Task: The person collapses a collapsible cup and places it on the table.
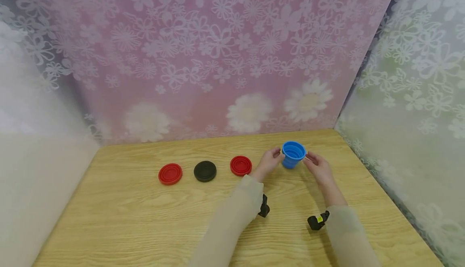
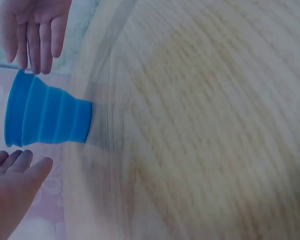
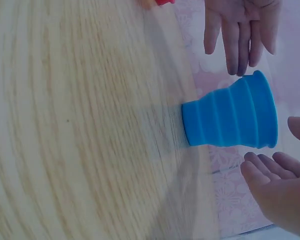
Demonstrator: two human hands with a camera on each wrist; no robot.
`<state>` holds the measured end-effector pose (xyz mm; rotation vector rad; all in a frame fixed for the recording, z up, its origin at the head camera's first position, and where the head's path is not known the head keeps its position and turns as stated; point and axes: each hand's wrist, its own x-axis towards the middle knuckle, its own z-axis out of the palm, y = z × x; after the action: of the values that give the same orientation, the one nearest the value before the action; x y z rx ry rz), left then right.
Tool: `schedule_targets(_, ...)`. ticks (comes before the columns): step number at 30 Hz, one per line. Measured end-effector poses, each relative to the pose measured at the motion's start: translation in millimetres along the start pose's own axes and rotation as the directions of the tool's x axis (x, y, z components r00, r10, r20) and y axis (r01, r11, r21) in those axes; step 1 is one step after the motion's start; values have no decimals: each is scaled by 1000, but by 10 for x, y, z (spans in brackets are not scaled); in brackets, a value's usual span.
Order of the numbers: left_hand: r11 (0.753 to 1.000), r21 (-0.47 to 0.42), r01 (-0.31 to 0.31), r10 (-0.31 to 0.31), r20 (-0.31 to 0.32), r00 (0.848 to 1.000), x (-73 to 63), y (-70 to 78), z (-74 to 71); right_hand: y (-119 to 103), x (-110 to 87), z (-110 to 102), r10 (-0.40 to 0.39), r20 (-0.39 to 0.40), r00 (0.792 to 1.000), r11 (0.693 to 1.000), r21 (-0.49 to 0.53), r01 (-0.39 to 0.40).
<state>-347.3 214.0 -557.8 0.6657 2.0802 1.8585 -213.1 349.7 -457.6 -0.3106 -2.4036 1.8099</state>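
An expanded blue collapsible cup (image 1: pixel 293 152) stands upright on the table, its ribbed wall (image 2: pixel 50 115) widening towards the rim. On its left side is my left hand (image 1: pixel 269 163), fingers extended beside the rim. My right hand (image 1: pixel 321 172) is on the opposite side with its fingers also extended near the rim. In the right wrist view, the right hand (image 3: pixel 282 182) lies just off the cup (image 3: pixel 230 117), and the fingertips of the left hand (image 3: pixel 242 30) are very close to its rim; whether they touch I cannot tell. Neither hand curls round the cup.
Left of the hands, a red collapsed cup (image 1: pixel 241 165), a black flat disc (image 1: pixel 205 171) and another red collapsed cup (image 1: pixel 170 174) lie in a row on the wooden table (image 1: pixel 145 218). Flowered curtains (image 1: pixel 218 57) hang behind and at the sides.
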Motion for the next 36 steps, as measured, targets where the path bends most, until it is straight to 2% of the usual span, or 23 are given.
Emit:
schedule_targets(1,1000,10,2,-2,1,1000,-74,121,7,3,12,15,-17,16,1000,1000,-9,17)
schedule_targets(2,999,17,-34,34,-1,999,-57,68,30,9,25,31,-32,28,999,999,-13,32)
schedule_targets(3,1000,0,-11,11,-1,1000,-74,86,35,13,38,46,-44,41,998,999,-7,44)
schedule_targets(4,999,1,-45,45,-14,999,-58,41,52,17,47,61,-52,51,997,999,-1,52)
schedule_targets(6,998,-7,-70,70,-33,997,-22,-43,65,15,57,89,-60,62,996,998,8,59)
schedule_targets(7,997,-21,-69,68,-37,997,-42,-16,54,13,59,101,-63,65,996,998,16,62)
schedule_targets(8,997,-62,-53,51,-31,998,-3,-90,46,10,61,114,-66,67,996,998,25,65)
schedule_targets(9,995,-81,-55,52,-34,998,-37,-54,21,5,60,126,-70,68,995,997,36,67)
schedule_targets(10,995,-96,-39,36,-39,999,-106,51,-1,-3,55,140,-73,68,995,997,45,70)
schedule_targets(11,993,-117,3,-7,-40,999,-204,203,-36,-14,48,157,-75,68,995,996,52,72)
schedule_targets(13,989,-141,35,-42,-50,998,-436,537,-117,-39,29,193,-77,63,995,996,55,74)
schedule_targets(15,990,-135,28,-39,-81,996,-588,736,-180,-73,3,234,-75,52,996,996,59,72)
schedule_targets(16,989,-132,61,-73,-87,994,-693,912,-218,-93,-12,256,-71,43,997,996,61,69)
schedule_targets(18,995,-92,32,-41,-103,994,-797,1051,-297,-133,-40,299,-68,21,997,995,73,67)
schedule_targets(22,999,-51,16,-23,-127,992,-999,1308,-459,-208,-94,401,-104,-12,995,990,99,104)
schedule_targets(25,998,-50,-24,16,-165,986,-1064,1301,-550,-261,-143,497,-160,-35,987,980,110,163)
schedule_targets(28,995,-63,-81,67,-195,978,-1095,1207,-630,-315,-198,603,-207,-62,976,967,138,213)
schedule_targets(31,989,-93,-113,90,-226,970,-1169,1168,-721,-381,-256,722,-228,-72,971,957,168,238)
schedule_targets(33,989,-88,-120,96,-245,965,-1267,1218,-796,-430,-295,803,-246,-64,967,947,195,254)
schedule_targets(36,988,-63,-142,121,-260,958,-1470,1391,-914,-497,-350,908,-265,-40,963,939,217,267)
